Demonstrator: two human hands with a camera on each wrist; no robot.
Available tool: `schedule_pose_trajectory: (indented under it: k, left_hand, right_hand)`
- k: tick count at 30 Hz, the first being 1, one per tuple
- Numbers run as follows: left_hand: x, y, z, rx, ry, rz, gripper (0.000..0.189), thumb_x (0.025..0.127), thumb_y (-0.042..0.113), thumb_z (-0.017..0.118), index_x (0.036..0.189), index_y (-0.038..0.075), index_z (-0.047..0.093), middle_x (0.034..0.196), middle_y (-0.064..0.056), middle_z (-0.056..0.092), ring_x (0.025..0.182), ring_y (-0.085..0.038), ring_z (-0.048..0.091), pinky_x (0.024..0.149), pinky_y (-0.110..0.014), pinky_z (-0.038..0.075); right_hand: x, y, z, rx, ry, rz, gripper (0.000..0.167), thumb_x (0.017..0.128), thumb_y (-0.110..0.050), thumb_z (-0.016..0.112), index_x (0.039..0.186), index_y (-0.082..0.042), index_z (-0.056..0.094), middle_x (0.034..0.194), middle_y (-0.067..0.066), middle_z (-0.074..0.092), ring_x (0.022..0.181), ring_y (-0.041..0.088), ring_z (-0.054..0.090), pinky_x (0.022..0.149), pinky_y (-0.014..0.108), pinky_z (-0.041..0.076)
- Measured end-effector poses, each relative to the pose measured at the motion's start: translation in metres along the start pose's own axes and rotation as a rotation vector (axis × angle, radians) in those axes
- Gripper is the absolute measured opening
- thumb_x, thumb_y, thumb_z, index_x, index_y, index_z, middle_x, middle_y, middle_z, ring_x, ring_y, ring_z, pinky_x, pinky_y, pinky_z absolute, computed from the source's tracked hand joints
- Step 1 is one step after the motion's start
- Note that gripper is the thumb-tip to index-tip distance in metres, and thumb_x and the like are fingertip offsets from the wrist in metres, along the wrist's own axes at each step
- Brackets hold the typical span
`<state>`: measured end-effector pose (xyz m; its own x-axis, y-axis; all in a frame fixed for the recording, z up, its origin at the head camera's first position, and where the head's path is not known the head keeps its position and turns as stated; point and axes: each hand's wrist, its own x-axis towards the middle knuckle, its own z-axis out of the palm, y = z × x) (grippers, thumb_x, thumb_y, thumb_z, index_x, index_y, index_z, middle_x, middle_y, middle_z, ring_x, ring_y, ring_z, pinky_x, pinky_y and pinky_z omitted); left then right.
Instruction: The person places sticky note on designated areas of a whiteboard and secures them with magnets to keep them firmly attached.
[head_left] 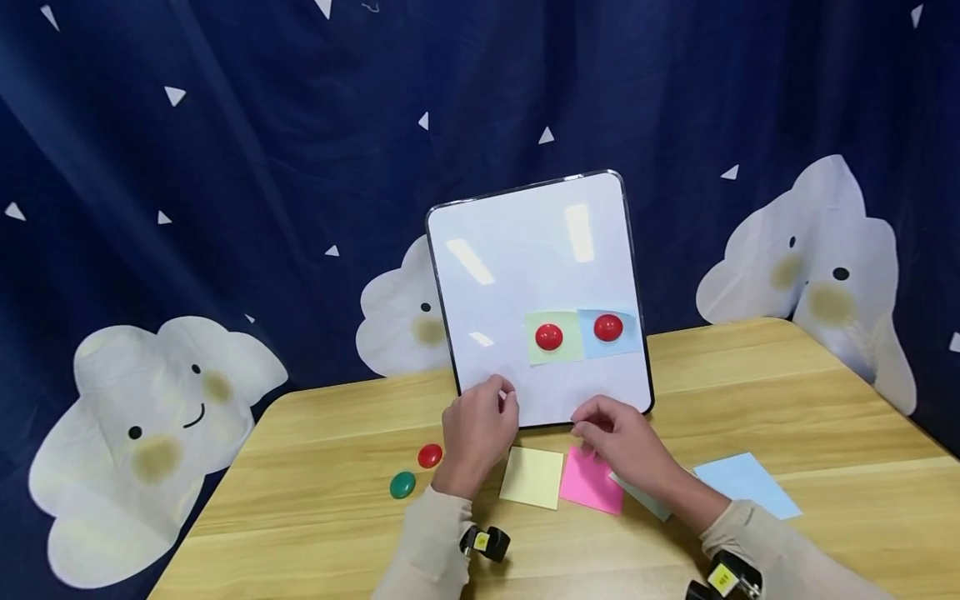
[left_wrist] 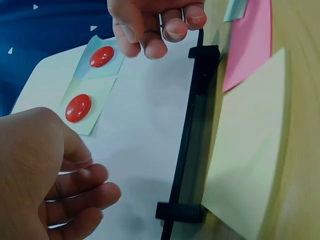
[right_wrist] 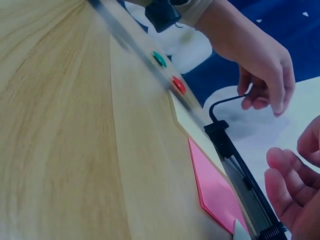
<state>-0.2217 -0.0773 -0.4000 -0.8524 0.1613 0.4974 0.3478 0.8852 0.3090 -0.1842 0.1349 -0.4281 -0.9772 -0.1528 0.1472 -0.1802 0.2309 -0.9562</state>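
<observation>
Whiteboard (head_left: 510,275) standing on the wooden table (head_left: 322,533), behind the left hand (head_left: 480,421) and right hand (head_left: 622,437); their fingers curl loosely around nothing visible, and whether they touch it I cannot tell. Red discs (head_left: 549,337) sit over its green note (head_left: 531,354) and blue note (head_left: 633,340). Yellow labels (head_left: 723,578) on the wrist devices (head_left: 738,568) bear marks too small to read.

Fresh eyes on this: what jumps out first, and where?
First, the white rectangular board with a dark rim, standing on the wooden table. On its lower right, two glossy red domed discs sit over a pale green square paper note and a light blue square paper note. Next, the bright pink square paper note lying in front, with the person's left grip and right grip near the board's lower edge.
</observation>
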Motion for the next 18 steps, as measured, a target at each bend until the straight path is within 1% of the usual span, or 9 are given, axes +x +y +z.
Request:
schedule_pose_trajectory:
  k: [4,8,11,13,18]
  left_hand:
    - [-0.006,-0.006,-0.002,0.016,-0.067,0.014,0.015,0.096,0.023,0.060,0.089,0.016,0.070,0.064,0.009,0.055,0.052,-0.009,0.047,0.045,-0.025,0.039]
    - [-0.014,-0.010,-0.005,0.026,-0.136,0.044,0.015,0.097,0.025,0.061,0.089,0.017,0.071,0.062,0.011,0.052,0.052,-0.008,0.046,0.046,-0.025,0.039]
    - [-0.020,-0.010,-0.008,0.035,-0.153,0.064,0.015,0.097,0.026,0.062,0.088,0.017,0.071,0.060,0.012,0.050,0.051,-0.008,0.045,0.045,-0.025,0.038]
    - [-0.024,-0.012,-0.008,0.040,-0.156,0.081,0.014,0.096,0.025,0.063,0.088,0.018,0.072,0.060,0.012,0.050,0.051,-0.007,0.045,0.045,-0.025,0.038]
    - [-0.032,-0.012,-0.008,0.046,-0.182,0.126,0.013,0.096,0.024,0.064,0.087,0.018,0.072,0.067,0.012,0.057,0.055,-0.006,0.048,0.047,-0.024,0.039]
  right_hand:
    - [0.000,-0.001,0.000,-0.015,-0.030,-0.006,0.007,0.096,-0.004,0.062,0.101,0.001,0.064,0.085,0.016,0.063,0.073,0.031,0.064,0.063,0.035,0.054]
    - [0.001,-0.005,-0.003,-0.054,-0.064,-0.001,0.006,0.096,-0.004,0.062,0.101,0.000,0.064,0.085,0.016,0.063,0.074,0.032,0.064,0.061,0.036,0.054]
    - [0.001,-0.006,-0.004,-0.088,-0.082,0.008,0.005,0.096,-0.005,0.063,0.100,-0.002,0.065,0.084,0.015,0.063,0.073,0.031,0.062,0.059,0.036,0.054]
    - [0.002,-0.006,-0.004,-0.114,-0.097,0.000,0.005,0.096,-0.005,0.064,0.099,-0.003,0.066,0.083,0.013,0.063,0.073,0.030,0.062,0.059,0.034,0.053]
    - [0.002,-0.002,-0.007,-0.237,-0.157,-0.095,0.004,0.093,-0.004,0.066,0.096,-0.006,0.067,0.083,0.003,0.062,0.076,0.023,0.058,0.064,0.028,0.051]
